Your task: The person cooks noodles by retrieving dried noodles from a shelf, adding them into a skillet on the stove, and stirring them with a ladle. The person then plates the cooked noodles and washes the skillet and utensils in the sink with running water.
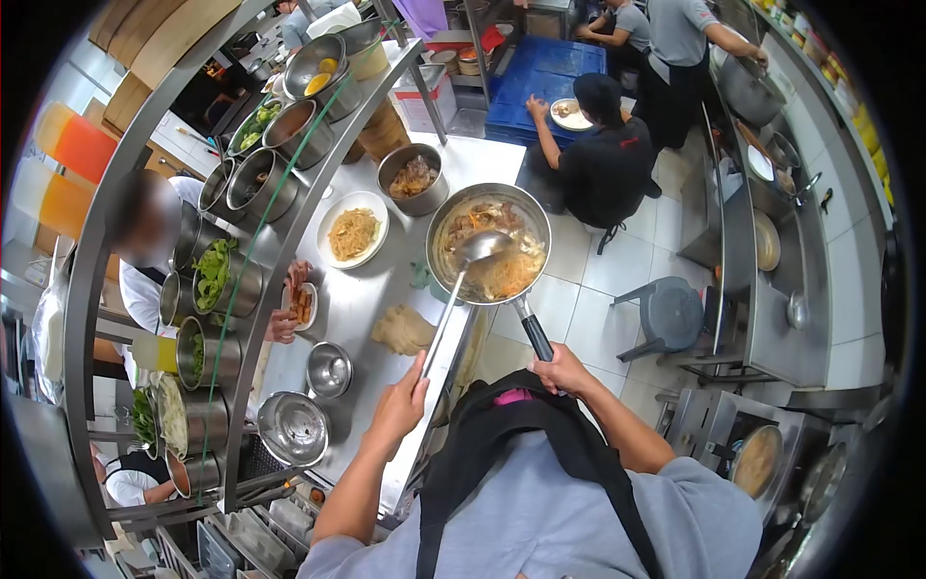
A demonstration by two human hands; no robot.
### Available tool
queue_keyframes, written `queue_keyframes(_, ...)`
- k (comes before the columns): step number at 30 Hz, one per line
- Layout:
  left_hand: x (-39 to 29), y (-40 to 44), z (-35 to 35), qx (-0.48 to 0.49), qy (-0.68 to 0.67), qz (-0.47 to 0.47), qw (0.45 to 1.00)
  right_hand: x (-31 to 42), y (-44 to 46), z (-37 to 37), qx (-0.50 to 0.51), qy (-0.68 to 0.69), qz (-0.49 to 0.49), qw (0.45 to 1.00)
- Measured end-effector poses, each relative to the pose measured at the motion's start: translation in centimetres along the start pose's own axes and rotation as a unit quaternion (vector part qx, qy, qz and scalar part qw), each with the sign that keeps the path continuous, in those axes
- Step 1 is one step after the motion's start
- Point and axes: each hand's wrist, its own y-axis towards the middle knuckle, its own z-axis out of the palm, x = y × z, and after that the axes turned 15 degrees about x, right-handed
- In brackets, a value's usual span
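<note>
My left hand (397, 403) is closed round the long handle of a ladle (485, 247), whose bowl rests over the food in a frying pan (542, 220). My right hand (563, 372) grips the pan's black handle. Noodles (516, 275) with pieces of meat and vegetable lie in the pan, which is held at the counter's edge. Left of it stands a white plate (330, 253) of noodles, and behind that a metal pot (421, 204) with more food. A crumpled beige cloth (403, 330) lies on the counter near my left hand.
Two metal bowls (329, 371) sit on the steel counter (362, 299). Another person's hands (285, 323) hold a small dish at the left, below a shelf (333, 145) of metal containers. Co-workers (603, 159), a grey stool (666, 314) and a sink counter are on the right.
</note>
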Motion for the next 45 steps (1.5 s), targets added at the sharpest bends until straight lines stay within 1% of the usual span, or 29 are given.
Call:
queue_keyframes(2, -0.4, 0.2, 0.5, -0.026, 0.013, 0.165, 0.986, 0.2, 0.0, -0.3, -0.025, -0.014, -0.002, 1.0)
queue_keyframes(3, -0.2, -0.5, 0.1, 0.013, 0.018, 0.134, 0.991, 0.1, 0.0, -0.7, -0.027, -0.015, -0.004, 1.0)
queue_keyframes(4, -1.1, -1.1, -0.5, 0.013, 0.019, 0.137, 0.99, -0.3, -0.1, -1.0, -0.024, -0.019, -0.013, 0.999)
queue_keyframes(6, -2.3, -1.6, -1.4, -0.011, 0.04, 0.081, 0.996, -0.4, -0.4, -1.3, -0.025, -0.017, -0.023, 0.999)
queue_keyframes(7, -2.8, -1.0, -1.7, -0.001, 0.055, 0.02, 0.998, -0.2, -0.5, -1.0, -0.049, -0.036, -0.022, 0.998)
queue_keyframes(8, -2.3, -0.3, -1.3, 0.003, 0.059, 0.022, 0.998, -0.2, -0.5, -0.6, -0.073, -0.054, -0.02, 0.996)
queue_keyframes(9, -1.4, 0.9, -0.6, 0.01, 0.019, 0.016, 1.0, -0.4, -0.3, -0.3, -0.076, -0.051, -0.021, 0.996)
queue_keyframes(10, -2.4, 1.5, -0.4, 0.014, -0.023, 0.012, 1.0, -0.2, 0.1, -0.1, -0.086, -0.051, -0.02, 0.995)
queue_keyframes(11, -3.4, 1.3, 0.3, 0.092, -0.209, -0.036, 0.973, 0.2, 0.5, 0.0, -0.095, -0.052, -0.021, 0.994)
queue_keyframes(12, -4.3, 1.2, 0.5, 0.094, -0.207, -0.031, 0.973, 0.5, 0.8, 0.1, -0.1, -0.053, -0.024, 0.993)
queue_keyframes(13, -5.7, 0.9, 0.3, 0.162, -0.423, -0.044, 0.89, 1.3, 0.9, 0.4, -0.107, -0.066, -0.01, 0.992)
queue_keyframes(14, -7.0, 0.7, 0.3, 0.221, -0.615, -0.057, 0.755, 1.8, 1.0, 0.7, -0.113, -0.078, 0.004, 0.991)
queue_keyframes(15, -8.3, 0.5, 0.4, 0.254, -0.686, -0.04, 0.681, 0.8, 1.8, 0.5, -0.116, -0.083, -0.006, 0.99)
queue_keyframes(16, -9.4, 0.6, 0.5, 0.255, -0.686, -0.039, 0.68, 0.3, 1.9, 0.9, -0.118, -0.085, -0.006, 0.989)
queue_keyframes(18, -11.3, 1.1, 0.6, 0.323, -0.81, -0.042, 0.487, 0.0, 1.9, 1.3, -0.12, -0.104, 0.015, 0.987)
queue_keyframes(19, -11.7, 1.2, 0.6, 0.329, -0.824, -0.023, 0.46, 1.0, 0.9, 1.9, -0.116, -0.113, 0.04, 0.986)
queue_keyframes(20, -11.2, 1.7, 0.7, 0.331, -0.826, -0.018, 0.456, 0.6, 0.8, 1.5, -0.117, -0.121, 0.041, 0.985)
queue_keyframes(22, -9.2, 2.9, 0.8, 0.347, -0.882, 0.001, 0.319, -0.8, 0.7, 0.6, -0.086, -0.056, 0.015, 0.995)
queue_keyframes(23, -8.4, 2.8, 0.6, 0.354, -0.885, 0.016, 0.302, -0.7, 0.5, 0.4, -0.069, -0.021, 0.005, 0.997)
queue_keyframes(24, -7.6, 2.6, 0.6, 0.355, -0.884, 0.018, 0.303, -0.5, 0.5, 0.2, -0.069, -0.023, 0.003, 0.997)
queue_keyframes(26, -6.4, 1.8, 0.5, 0.372, -0.877, 0.05, 0.298, -0.1, 0.3, 0.3, -0.037, 0.04, -0.002, 0.999)
queue_keyframes(28, -5.5, 0.7, -0.3, 0.365, -0.88, 0.065, 0.299, 0.6, 0.3, 0.2, -0.023, 0.052, -0.002, 0.998)
queue_keyframes(31, -4.5, -1.4, -2.6, 0.327, -0.887, 0.063, 0.319, 2.2, 0.6, 1.0, 0.002, 0.08, -0.004, 0.997)
queue_keyframes(35, -3.5, -3.4, -6.1, 0.296, -0.894, 0.115, 0.316, 3.4, 3.0, 1.5, 0.041, 0.075, -0.006, 0.996)
queue_keyframes(38, -2.1, -4.3, -9.0, 0.255, -0.889, 0.173, 0.339, 4.5, 5.0, 2.3, 0.056, 0.046, -0.01, 0.997)
queue_keyframes(39, -1.4, -4.3, -9.8, 0.246, -0.888, 0.188, 0.339, 4.8, 5.5, 2.7, 0.059, 0.045, -0.009, 0.997)
queue_keyframes(42, 0.7, -3.7, -12.6, 0.212, -0.881, 0.214, 0.364, 5.3, 7.1, 3.4, 0.065, 0.034, -0.001, 0.997)
queue_keyframes(43, 1.7, -3.2, -13.3, 0.211, -0.881, 0.216, 0.365, 5.4, 7.4, 3.6, 0.065, 0.024, 0.007, 0.998)
queue_keyframes(45, 3.8, -1.6, -14.6, 0.166, -0.866, 0.21, 0.423, 5.8, 8.0, 4.1, 0.062, 0.01, 0.013, 0.998)
